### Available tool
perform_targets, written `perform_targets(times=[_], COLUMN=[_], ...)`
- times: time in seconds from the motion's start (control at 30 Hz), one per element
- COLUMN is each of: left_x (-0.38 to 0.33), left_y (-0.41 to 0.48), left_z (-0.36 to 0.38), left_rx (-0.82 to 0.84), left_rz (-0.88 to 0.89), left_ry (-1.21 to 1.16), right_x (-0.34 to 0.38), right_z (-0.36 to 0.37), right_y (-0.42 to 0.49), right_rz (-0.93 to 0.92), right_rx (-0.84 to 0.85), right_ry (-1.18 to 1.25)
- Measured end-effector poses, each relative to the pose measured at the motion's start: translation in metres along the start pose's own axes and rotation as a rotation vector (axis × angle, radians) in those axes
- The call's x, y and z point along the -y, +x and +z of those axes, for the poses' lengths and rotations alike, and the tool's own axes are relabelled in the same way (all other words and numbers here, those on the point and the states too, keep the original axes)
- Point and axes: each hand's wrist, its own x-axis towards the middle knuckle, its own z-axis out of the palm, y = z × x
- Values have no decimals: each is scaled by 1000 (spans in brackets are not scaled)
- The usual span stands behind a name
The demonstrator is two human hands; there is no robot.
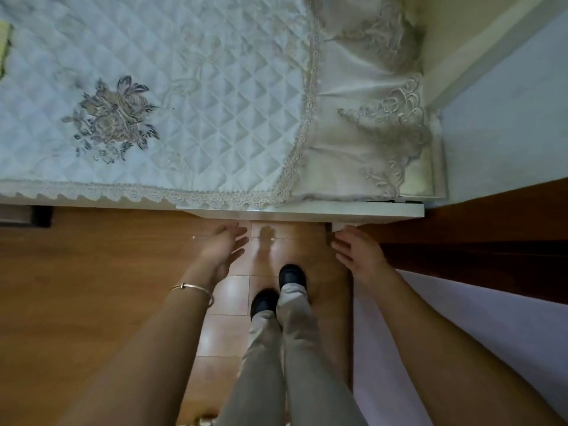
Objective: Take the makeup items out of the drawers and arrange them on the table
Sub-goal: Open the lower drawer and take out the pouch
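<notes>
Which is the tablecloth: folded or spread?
Spread. The tablecloth lies flat across the table, its lace hem running along the front edge.

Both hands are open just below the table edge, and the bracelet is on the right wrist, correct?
No: the head view shows the bracelet on the left wrist. The left hand and right hand are indeed open just below the table edge.
</notes>
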Motion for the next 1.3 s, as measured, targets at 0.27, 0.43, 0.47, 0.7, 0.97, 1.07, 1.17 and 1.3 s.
perform_targets(times=[0.27, 0.43, 0.47, 0.7, 0.97, 1.07, 1.17, 1.3], left_x=[3, 13, 18, 44, 4, -1, 2, 7], left_y=[22, 10, 6, -60, -115, -101, -103, -112], left_z=[-3, -8, -11, -28, -31, -32, -32, -25], left_rx=[56, 67, 68, 33, -104, -72, -85, -95], left_rz=[-13, -11, -11, 104, 957, 1001, 983, 893], left_ry=[-205, -184, -187, 5, 764, 1106, 1213, 1284], right_x=[-6, -12, -16, -46, -7, 5, -2, -18], right_z=[4, -3, -6, -15, -17, -17, -20, -27], right_y=[22, 14, 9, -54, -111, -98, -99, -112], right_rz=[36, 25, 18, -256, -1003, -922, -890, -862], right_rx=[81, 77, 76, -77, -229, -181, -151, -138], right_ry=[329, 265, 238, -493, -962, -1154, -1188, -1170])
